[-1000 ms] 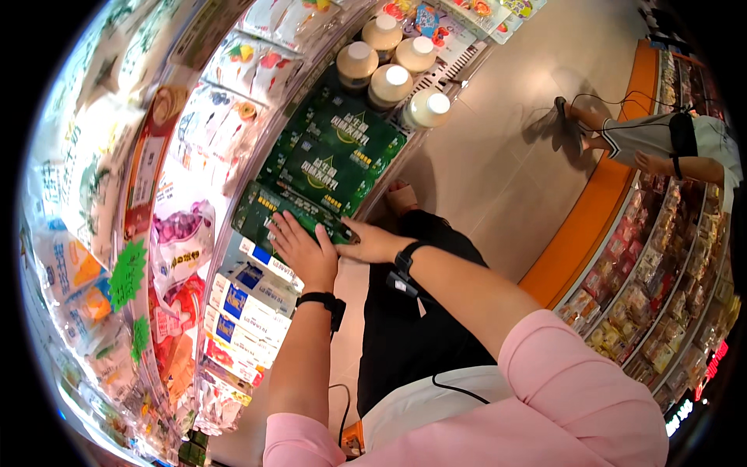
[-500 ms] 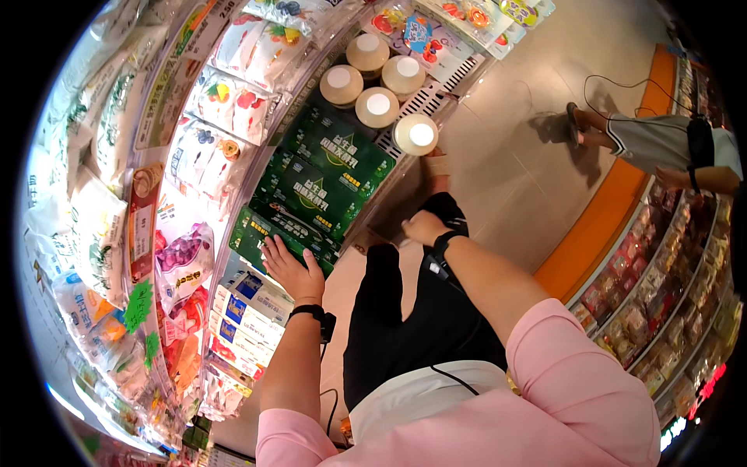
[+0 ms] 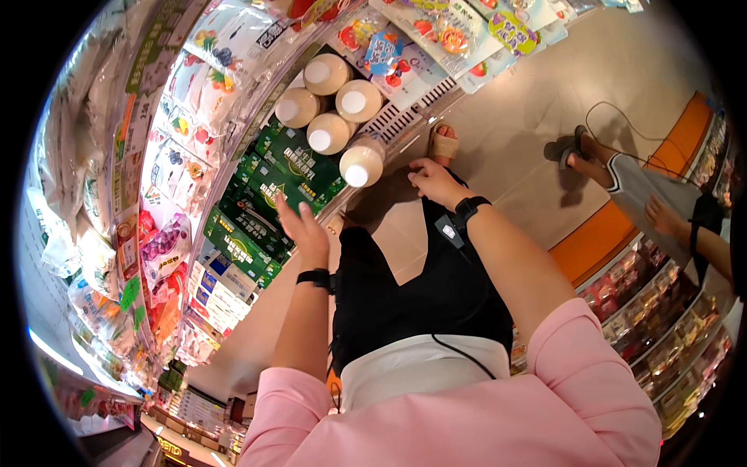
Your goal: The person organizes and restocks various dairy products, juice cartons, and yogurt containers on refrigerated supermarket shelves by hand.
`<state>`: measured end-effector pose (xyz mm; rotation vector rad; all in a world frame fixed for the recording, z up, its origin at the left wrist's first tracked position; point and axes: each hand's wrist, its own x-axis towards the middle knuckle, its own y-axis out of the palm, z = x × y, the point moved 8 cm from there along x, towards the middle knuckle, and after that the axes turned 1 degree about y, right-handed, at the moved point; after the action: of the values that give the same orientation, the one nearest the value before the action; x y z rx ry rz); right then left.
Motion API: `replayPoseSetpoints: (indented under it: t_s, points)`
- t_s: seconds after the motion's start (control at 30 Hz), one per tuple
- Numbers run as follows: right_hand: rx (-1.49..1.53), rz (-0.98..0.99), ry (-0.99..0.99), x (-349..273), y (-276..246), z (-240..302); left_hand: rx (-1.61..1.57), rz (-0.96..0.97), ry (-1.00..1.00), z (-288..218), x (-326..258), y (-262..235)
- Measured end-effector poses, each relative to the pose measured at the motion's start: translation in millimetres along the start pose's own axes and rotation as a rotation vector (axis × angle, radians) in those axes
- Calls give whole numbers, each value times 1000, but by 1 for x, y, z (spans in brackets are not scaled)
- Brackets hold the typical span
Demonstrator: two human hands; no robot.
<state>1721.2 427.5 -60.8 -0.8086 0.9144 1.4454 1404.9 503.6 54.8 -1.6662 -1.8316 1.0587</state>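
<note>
My left hand (image 3: pixel 306 235) is open, its fingers stretched out and a little spread, with nothing in it. It hovers at the front edge of the shelf, its fingertips overlapping the dark green printed cartons (image 3: pixel 240 246) in view; whether they touch cannot be told. Behind those cartons stand several cream-coloured bottles (image 3: pixel 327 134) with white caps. My right hand (image 3: pixel 438 185) hangs above my right leg, away from the shelf. Its fingers are loosely bent with a gap between them, and no object shows in it.
White fruit-printed pouches (image 3: pixel 185 159) line the shelf behind the cartons. White and blue boxes (image 3: pixel 208 298) sit at its near end, flat fruit-printed packs (image 3: pixel 436 39) at its far end. To the right, a person in grey shorts (image 3: pixel 650 187) stands by another shelf with an orange base (image 3: pixel 595 243).
My left hand has lifted off the near green carton and moved toward the shelf edge. My right hand has loosened slightly. The view has shifted, bringing more of the far packs in.
</note>
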Motion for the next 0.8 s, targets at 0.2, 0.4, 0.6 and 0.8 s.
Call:
replayPoseSetpoints:
  t_s: [0.2,0.4,0.6,0.8]
  points:
    - [-172,109,-168,-5,-77,42,-488,138,-4,-132,-1,72]
    - [-267,103,-162,-8,-85,71,-229,138,100,-143,-1,90]
    - [-613,65,-132,-6,-79,54,-221,-33,94,-119,-11,74]
    - [-518,-20,-557,-11,-53,45,-225,-36,178,-110,-21,94]
